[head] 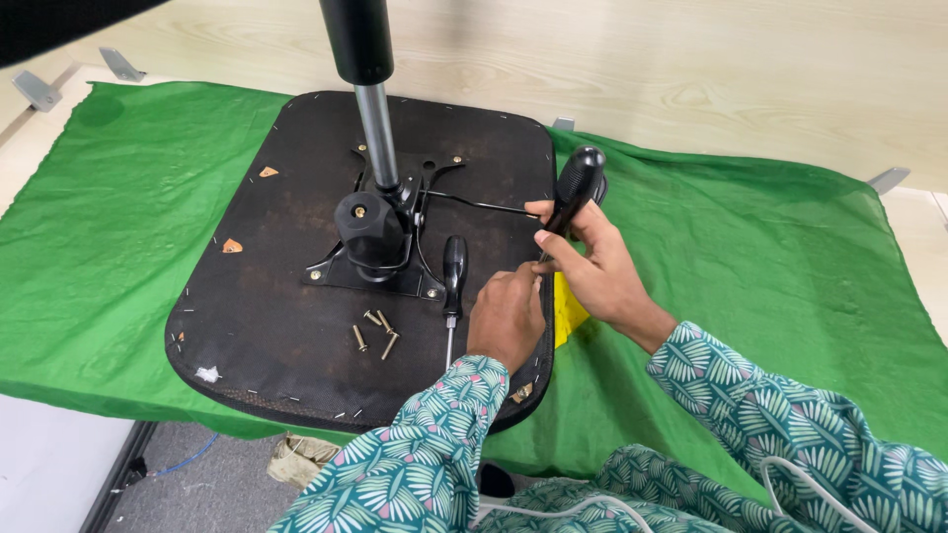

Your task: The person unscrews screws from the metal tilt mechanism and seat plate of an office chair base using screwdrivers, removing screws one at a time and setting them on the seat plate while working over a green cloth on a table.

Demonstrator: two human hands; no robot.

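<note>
Gripping black-handled screwdriver (573,192), both hands (553,286)

A pale wooden table (750,69) is draped with a green cloth (770,257). An upturned black chair seat (286,296) lies flat on the cloth.

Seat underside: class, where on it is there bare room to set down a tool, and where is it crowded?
Bare: the seat underside left of the mechanism. Crowded: the near right edge, with loose screws, a spare screwdriver, and both hands, left hand and right hand.
</note>
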